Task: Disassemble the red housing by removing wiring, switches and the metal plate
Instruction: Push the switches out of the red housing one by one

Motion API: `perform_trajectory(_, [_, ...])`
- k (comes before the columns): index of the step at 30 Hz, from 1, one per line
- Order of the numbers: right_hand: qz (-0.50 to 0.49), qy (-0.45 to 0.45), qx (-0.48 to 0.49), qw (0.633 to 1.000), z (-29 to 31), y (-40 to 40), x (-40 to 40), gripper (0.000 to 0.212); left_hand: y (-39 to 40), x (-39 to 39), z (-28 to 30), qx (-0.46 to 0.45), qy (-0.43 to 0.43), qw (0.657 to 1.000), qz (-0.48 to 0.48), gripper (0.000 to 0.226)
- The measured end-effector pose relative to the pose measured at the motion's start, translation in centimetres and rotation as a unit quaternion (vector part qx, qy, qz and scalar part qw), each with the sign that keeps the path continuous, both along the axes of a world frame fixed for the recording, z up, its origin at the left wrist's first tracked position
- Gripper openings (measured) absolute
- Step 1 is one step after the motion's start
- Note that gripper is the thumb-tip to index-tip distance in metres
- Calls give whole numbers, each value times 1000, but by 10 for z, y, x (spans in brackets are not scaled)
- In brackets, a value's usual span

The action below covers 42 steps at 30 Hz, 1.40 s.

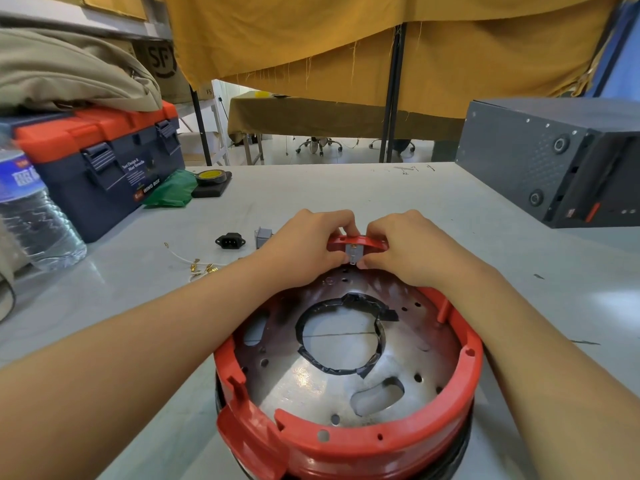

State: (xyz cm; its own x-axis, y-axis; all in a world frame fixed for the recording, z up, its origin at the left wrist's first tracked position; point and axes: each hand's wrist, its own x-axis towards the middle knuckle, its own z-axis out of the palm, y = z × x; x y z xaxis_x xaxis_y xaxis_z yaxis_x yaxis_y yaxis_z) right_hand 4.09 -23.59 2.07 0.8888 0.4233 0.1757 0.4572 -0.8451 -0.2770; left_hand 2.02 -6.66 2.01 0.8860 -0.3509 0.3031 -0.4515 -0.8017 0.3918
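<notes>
Switch (353,253), small and grey, sits in the far wall of the red housing (346,441), and both hands are on it. The left hand (304,244) comes in from the left with its fingers curled, pinching the left side of the switch. The right hand (401,247) comes in from the right and pinches the other side the same way. Both arms reach over the housing, one on each side.

The housing is a round red ring close to the person, on the pale grey table (346,188). A shiny metal plate (311,386) with a big hole in the middle lies inside it.

Left of the hands, on the table, lie a black plug socket (230,241), a little grey part (263,237) and some loose wires (194,265) with gold tips. Farther left stand a blue and orange toolbox (104,161) and a water bottle (31,216). A dark grey box (554,161) sits on the right. Yellow cloth (381,46) hangs behind the table.
</notes>
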Motion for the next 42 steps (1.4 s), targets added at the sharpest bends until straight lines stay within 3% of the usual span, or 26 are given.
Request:
perform_trajectory(22, [20, 40, -36, 998, 13, 5, 9, 31, -4, 4, 9, 44, 8, 999, -13, 18])
perform_trajectory(42, [43, 11, -11, 999, 3, -1, 12, 28, -1, 5, 0, 34, -19, 999, -29, 16])
